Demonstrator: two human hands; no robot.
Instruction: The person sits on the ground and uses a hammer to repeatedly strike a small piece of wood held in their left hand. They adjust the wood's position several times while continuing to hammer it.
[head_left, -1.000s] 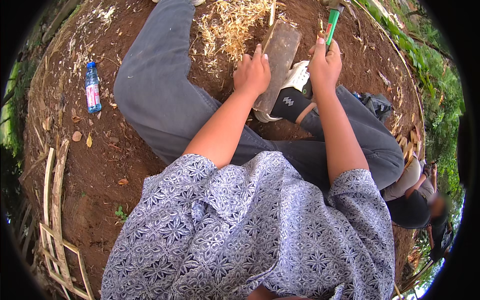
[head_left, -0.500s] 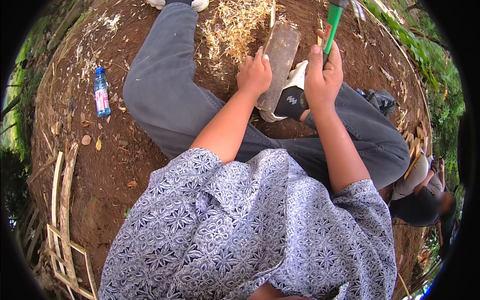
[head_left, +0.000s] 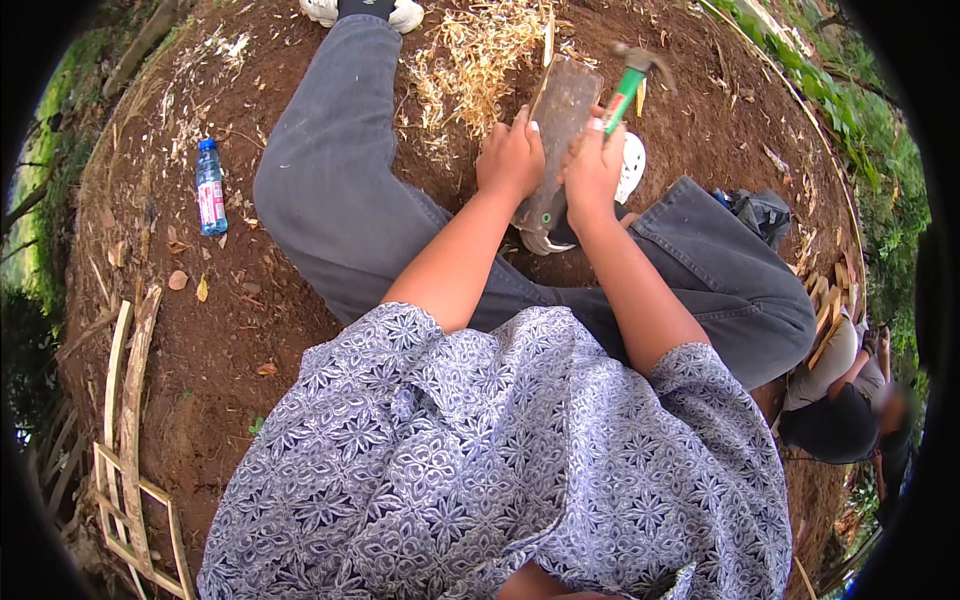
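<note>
A worn brown wooden block [head_left: 566,95] stands at a slant between my legs, against my foot. Curled around its left edge is my left hand [head_left: 510,157], closed, its thumb at the near face. My right hand [head_left: 592,172] is closed on a claw hammer [head_left: 624,98] with a green handle. The hammer's head points up and to the right, beyond the block's right side. My right fingers lie right beside the block; whether they touch it I cannot tell. A narrow pale wood strip [head_left: 549,35] shows past the block's far end.
Pale shavings [head_left: 480,60] are heaped beyond the block. A blue-capped water bottle [head_left: 211,190] stands on the soil to the left. A frame of wood strips [head_left: 130,470] lies at lower left. A dark bag [head_left: 762,215] is past my right knee, and another person [head_left: 840,400] sits at far right.
My right hand has moved left and closer to the block, with the hammer tipping so its head now shows fully. My left hand stays on the block's left edge.
</note>
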